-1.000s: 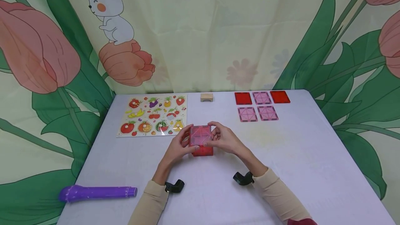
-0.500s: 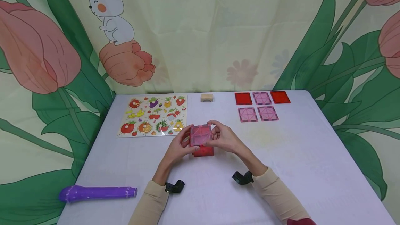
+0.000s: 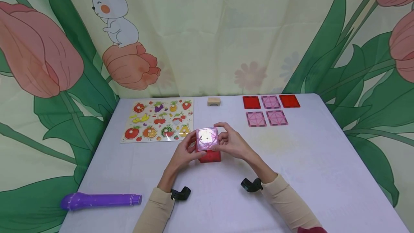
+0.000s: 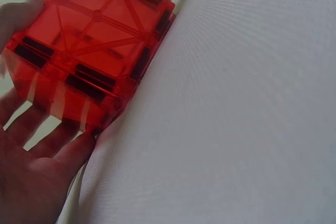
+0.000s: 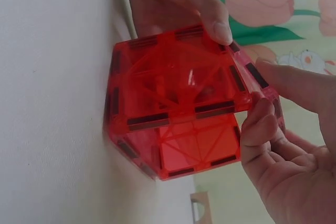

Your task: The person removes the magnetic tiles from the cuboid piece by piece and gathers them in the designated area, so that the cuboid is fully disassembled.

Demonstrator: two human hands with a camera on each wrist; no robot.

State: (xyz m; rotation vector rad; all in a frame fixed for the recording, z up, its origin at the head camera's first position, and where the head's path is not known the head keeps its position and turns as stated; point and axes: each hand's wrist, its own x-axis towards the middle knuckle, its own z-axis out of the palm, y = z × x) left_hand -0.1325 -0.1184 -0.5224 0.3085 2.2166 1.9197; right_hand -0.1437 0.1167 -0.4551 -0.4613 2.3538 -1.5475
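Red and pink see-through magnetic tiles form a box standing on the table in front of the person; a red magnetic tile [image 5: 173,82] makes its front wall. On top lies a pink magnetic tile [image 3: 207,138], tilted and shining with glare in the head view. The left hand [image 3: 185,152] grips the box from the left, its fingers [image 4: 44,129] along the side wall and its thumb at the top front edge. From the right, the right hand [image 3: 234,143] pinches the pink tile's edge between thumb and index finger, with the other fingers curled.
At the back right lie two red tiles [image 3: 251,102] and several pink tiles [image 3: 277,117]. A fruit picture board [image 3: 158,119] is back left, beside a small wooden arch block [image 3: 214,101]. A purple microphone-shaped object [image 3: 101,200] lies front left. A printed curtain [image 3: 207,35] hangs behind the table.
The pink tile on top has tipped slightly, now catching bright glare. The right index finger has risen a little; the left hand keeps its place.
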